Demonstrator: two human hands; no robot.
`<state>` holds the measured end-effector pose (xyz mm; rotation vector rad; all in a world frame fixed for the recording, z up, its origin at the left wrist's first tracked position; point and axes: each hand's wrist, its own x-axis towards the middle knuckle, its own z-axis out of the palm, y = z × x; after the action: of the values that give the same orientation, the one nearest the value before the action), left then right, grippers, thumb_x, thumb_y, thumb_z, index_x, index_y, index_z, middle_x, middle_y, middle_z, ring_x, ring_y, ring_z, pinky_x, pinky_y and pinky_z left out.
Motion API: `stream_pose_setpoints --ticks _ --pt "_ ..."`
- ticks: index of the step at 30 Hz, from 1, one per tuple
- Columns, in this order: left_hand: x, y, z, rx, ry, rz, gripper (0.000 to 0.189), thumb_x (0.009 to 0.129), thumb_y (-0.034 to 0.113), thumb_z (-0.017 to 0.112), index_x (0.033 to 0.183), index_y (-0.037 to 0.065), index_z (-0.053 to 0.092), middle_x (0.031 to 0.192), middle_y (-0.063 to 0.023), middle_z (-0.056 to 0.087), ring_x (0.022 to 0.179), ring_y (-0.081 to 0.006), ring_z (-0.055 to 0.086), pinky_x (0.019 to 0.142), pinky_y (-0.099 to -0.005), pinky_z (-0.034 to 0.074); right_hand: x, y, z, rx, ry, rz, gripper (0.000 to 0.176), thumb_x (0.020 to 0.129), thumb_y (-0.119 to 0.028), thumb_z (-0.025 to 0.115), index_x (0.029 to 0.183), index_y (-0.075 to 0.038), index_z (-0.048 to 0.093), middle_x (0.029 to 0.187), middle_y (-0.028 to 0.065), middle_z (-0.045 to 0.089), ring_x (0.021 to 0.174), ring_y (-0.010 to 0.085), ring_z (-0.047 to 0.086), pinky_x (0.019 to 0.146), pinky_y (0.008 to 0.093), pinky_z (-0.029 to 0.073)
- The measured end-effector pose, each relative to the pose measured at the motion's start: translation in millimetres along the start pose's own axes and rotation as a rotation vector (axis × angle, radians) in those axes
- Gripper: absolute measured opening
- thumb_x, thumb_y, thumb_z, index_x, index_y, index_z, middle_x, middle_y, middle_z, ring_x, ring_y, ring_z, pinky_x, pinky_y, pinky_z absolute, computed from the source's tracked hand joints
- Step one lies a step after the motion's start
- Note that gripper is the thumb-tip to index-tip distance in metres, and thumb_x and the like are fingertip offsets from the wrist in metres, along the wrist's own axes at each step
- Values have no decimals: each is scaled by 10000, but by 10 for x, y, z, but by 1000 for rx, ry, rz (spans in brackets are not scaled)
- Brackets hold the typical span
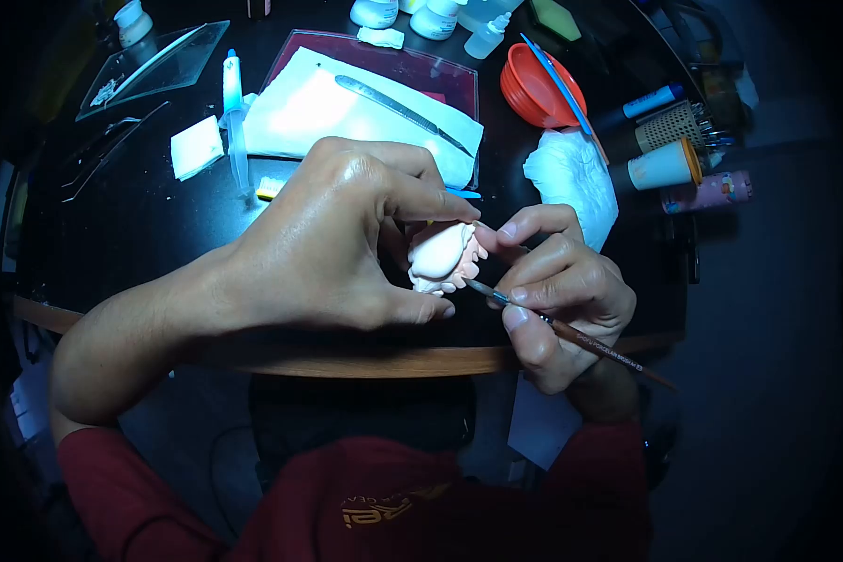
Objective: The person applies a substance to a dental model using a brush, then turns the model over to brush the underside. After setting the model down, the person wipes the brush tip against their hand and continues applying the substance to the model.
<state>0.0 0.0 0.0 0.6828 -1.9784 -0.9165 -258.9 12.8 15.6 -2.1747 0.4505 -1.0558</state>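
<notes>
A pale dental model (440, 251) with a row of teeth is held by my left hand (347, 244), its thumb below and its fingers above. My right hand (567, 300) pinches a thin brush (590, 345) with a brown handle between thumb and fingers. The dark tip of the brush touches the model or hovers very close at its toothed edge. One right fingertip rests near the model's upper right side. The fingers of my left hand partly hide the far side of the model.
Behind my hands lie a white cloth (290, 108) with a scalpel (393, 108), a syringe (235, 131), an orange bowl (526, 89) and crumpled tissue (576, 183). Tweezers (112, 150) and a glass plate (173, 61) lie left; a cup (660, 169) lies right. The wooden table edge (375, 362) runs below.
</notes>
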Motion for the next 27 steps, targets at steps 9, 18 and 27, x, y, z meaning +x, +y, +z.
stream_pose_setpoints --ticks 9,18,27 --pt "-5 -13 -13 8 1 7 568 668 155 991 1170 -15 786 918 -74 716 761 -106 682 598 -235 535 0 54 97 57 156 -26 125 788 -19 730 887 -34 655 770 95 691 942 327 693 903 447 560" --pt "-5 -3 -11 19 2 7 570 663 168 994 1162 -13 787 921 -74 715 747 -110 685 596 -233 540 -12 34 94 67 157 -22 142 792 -25 727 912 -32 652 776 101 688 963 335 688 899 455 568" --pt "-8 -9 -17 39 -4 26 567 674 177 990 1167 -13 785 934 -81 717 762 -122 707 611 -239 573 -12 35 95 67 158 -36 143 790 -10 718 915 -28 650 782 107 686 963 324 675 909 475 595"
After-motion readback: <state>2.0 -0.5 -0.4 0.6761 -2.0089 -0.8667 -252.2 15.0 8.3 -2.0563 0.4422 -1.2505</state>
